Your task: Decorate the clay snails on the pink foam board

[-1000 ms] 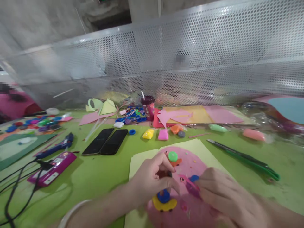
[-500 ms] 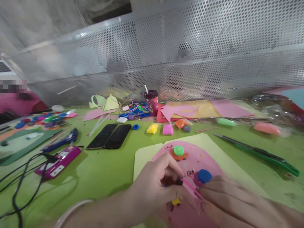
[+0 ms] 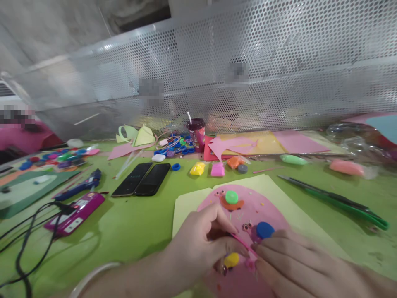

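A pink paper oval [image 3: 273,203] lies on pale yellow paper [image 3: 186,211], decorated with small snail-like figures. One has a green cap [image 3: 231,197] on an orange body; a blue cap [image 3: 265,230] sits below with little eyes beside it. My left hand [image 3: 204,240] is over the oval, thumb and fingers pinching a thin pink strip [image 3: 242,243]. My right hand [image 3: 300,260] lies low at the right, fingers together, their tips closed at the strip's other end. A yellow piece [image 3: 231,260] shows beneath my left thumb. The fingers partly hide the strip's ends.
Two phones [image 3: 153,179], a purple power strip [image 3: 76,215] with black cables and a glue gun [image 3: 80,186] lie left. Green-handled scissors [image 3: 335,200] are at right. Clay packets, including a yellow one [image 3: 197,168], and a drink cup [image 3: 197,134] stand toward the perforated metal panel [image 3: 201,74].
My left thumb has shifted, uncovering more of the yellow piece. The dark bit at the strip's left end is less visible. My right hand stays nearly in place.
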Tool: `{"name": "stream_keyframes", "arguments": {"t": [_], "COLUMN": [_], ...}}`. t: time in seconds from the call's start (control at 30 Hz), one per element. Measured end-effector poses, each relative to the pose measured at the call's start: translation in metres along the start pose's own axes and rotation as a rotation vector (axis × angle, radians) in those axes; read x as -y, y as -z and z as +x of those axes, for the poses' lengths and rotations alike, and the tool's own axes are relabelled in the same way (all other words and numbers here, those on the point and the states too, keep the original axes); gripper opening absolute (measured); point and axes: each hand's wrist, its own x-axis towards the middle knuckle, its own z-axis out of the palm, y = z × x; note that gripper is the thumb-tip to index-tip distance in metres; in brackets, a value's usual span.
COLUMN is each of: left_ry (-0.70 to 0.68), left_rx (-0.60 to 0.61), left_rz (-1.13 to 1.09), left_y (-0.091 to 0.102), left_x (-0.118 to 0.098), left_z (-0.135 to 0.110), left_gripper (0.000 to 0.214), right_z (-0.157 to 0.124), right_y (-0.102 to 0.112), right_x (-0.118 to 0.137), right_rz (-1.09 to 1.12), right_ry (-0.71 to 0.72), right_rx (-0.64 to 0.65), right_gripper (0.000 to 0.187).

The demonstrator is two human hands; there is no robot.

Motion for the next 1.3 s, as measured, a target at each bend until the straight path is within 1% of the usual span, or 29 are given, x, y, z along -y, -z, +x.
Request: {"name": "stream_keyframes", "arguments": {"t": [0.2, 0.4, 0.5, 0.6, 0.7, 0.77, 0.87, 1.0, 1.07, 1.13, 1.17, 1.2, 1.23, 1.27, 1.3], "left_ry": [0.072, 0.051, 0.054, 0.044, 0.029, 0.017, 0.0, -0.011, -0.023, -0.048, -0.068, -0.092, -0.114, -0.131, -0.141], "left_rx": [0.06, 0.088, 0.1, 0.114, 0.131, 0.143, 0.123, 0.093, 0.098, 0.106, 0.109, 0.106, 0.099, 0.085, 0.066], "left_rz": [-0.1, -0.107, -0.094, -0.076, -0.062, -0.054, -0.036, -0.032, -0.028, -0.012, 0.002, 0.023, 0.047, 0.077, 0.117], "left_y": [0.002, 0.004, 0.005, 0.007, 0.01, 0.011, 0.011, 0.011, 0.012, 0.014, 0.015, 0.017, 0.018, 0.02, 0.023], "left_x": [0.0, -0.004, -0.008, -0.011, -0.013, -0.014, -0.014, -0.01, -0.009, -0.009, -0.009, -0.01, -0.011, -0.012, -0.013], "left_z": [0.003, 0.003, 0.003, 0.005, 0.006, 0.006, 0.006, 0.009, 0.01, 0.01, 0.011, 0.011, 0.012, 0.014, 0.016], "left_gripper": [0.03, 0.027, 0.022, 0.019, 0.018, 0.019, 0.022, 0.02, 0.016, 0.013, 0.012, 0.012, 0.012, 0.012, 0.013], "right_z": [-0.01, -0.007, -0.002, -0.003, -0.009, -0.011, -0.004, 0.014, 0.018, 0.017, 0.015, 0.01, 0.005, -0.002, -0.01], "right_y": [-0.007, -0.002, 0.003, 0.007, 0.008, 0.008, 0.008, 0.01, 0.011, 0.012, 0.012, 0.012, 0.011, 0.01, 0.008], "right_x": [0.002, -0.003, -0.007, -0.009, -0.008, -0.006, 0.0, 0.012, 0.012, 0.001, -0.009, -0.022, -0.037, -0.052, -0.066], "right_rz": [-0.165, -0.193, -0.175, -0.082, 0.018, 0.101, 0.278, 0.452, 0.5, 0.462, 0.406, 0.292, 0.152, 0.003, -0.132], "right_ry": [-0.007, 0.05, 0.058, 0.034, -0.094, -0.187, -0.326, -0.661, -0.746, -0.735, -0.715, -0.662, -0.607, -0.484, -0.382], "right_rx": [-0.001, -0.025, 0.011, 0.072, 0.111, 0.096, 0.008, -0.085, -0.124, -0.162, -0.162, -0.138, -0.048, 0.049, 0.178], "right_gripper": [0.038, 0.025, 0.029, 0.037, 0.034, 0.028, 0.025, 0.016, 0.017, 0.017, 0.016, 0.016, 0.015, 0.017, 0.021]}}
